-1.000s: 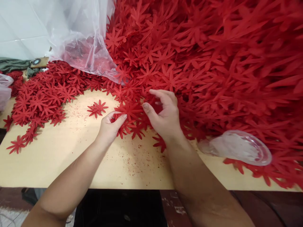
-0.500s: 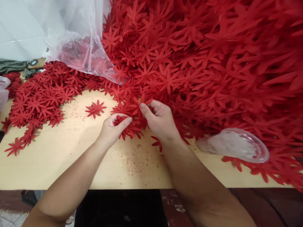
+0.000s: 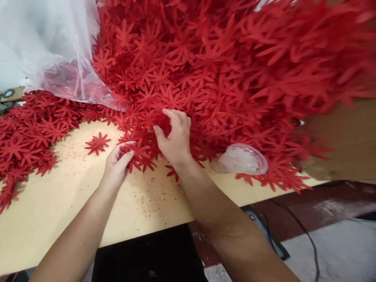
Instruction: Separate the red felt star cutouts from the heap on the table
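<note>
At the big red flower heap's (image 3: pixel 223 66) near edge, the left hand (image 3: pixel 117 164) pinched a small flower stack (image 3: pixel 135 150); the right hand (image 3: pixel 174 137) dug in, fingers curled. Peeling single pieces seemed wisest.

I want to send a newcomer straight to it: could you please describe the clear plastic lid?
Start at the big heap of red flower cutouts covering the tan table. At the heap's near edge, beside the right hand, lies the clear plastic lid: the only round, see-through thing among red flowers.

Red star-shaped cutouts (image 3: pixel 138 150), small stack.
Flat, thin, many-pointed; pinched in left hand (image 3: pixel 117 164) at the edge of a large heap of cutouts (image 3: pixel 205 70), which the right hand (image 3: pixel 174 137) touches.
</note>
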`<control>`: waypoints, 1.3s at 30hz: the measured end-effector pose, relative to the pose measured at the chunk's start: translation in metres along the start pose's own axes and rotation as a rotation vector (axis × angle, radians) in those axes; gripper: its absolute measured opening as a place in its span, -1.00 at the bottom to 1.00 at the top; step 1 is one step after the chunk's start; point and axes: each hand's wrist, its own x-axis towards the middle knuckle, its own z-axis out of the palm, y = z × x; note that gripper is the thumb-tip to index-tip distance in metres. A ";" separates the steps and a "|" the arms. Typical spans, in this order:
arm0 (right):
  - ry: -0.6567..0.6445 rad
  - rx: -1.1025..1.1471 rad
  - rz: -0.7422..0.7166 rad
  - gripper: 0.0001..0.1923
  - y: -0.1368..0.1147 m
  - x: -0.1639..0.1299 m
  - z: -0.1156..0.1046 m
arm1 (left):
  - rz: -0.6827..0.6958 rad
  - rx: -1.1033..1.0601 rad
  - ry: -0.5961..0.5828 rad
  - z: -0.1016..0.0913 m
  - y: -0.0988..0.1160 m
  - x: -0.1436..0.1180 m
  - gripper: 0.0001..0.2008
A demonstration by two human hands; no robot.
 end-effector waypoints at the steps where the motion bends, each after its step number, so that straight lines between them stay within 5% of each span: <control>1: -0.013 -0.013 -0.031 -0.70 -0.003 0.001 -0.002 | 0.001 0.015 0.008 -0.001 -0.001 0.001 -0.68; 4: -0.224 0.165 -0.043 -0.77 -0.021 -0.002 -0.004 | 0.027 0.059 0.057 -0.002 -0.002 0.004 -0.67; 8: -0.624 0.519 0.189 -0.75 -0.035 -0.009 0.003 | 0.066 0.032 0.114 -0.003 0.001 0.009 -0.63; 12: -0.744 0.743 0.392 -0.83 -0.034 -0.009 0.008 | 0.099 0.008 0.167 0.001 0.004 0.008 -0.62; 15: -0.696 0.742 0.422 -0.98 -0.029 -0.004 0.007 | 0.106 0.001 0.184 0.004 0.004 0.005 -0.62; 21: -0.514 0.722 0.407 -0.90 -0.016 -0.003 0.005 | 0.029 -0.005 0.131 0.003 0.000 0.006 -0.62; 29: -0.645 0.803 0.472 -0.64 -0.025 -0.009 0.005 | 0.093 0.045 0.081 0.000 -0.001 0.005 -0.69; 36: -0.318 0.581 0.454 -0.65 -0.003 -0.004 0.005 | 0.101 0.046 0.137 0.001 -0.003 0.005 -0.69; 39: -0.161 0.358 0.327 -0.61 0.005 -0.006 0.007 | 0.130 0.034 0.164 0.000 -0.004 0.006 -0.72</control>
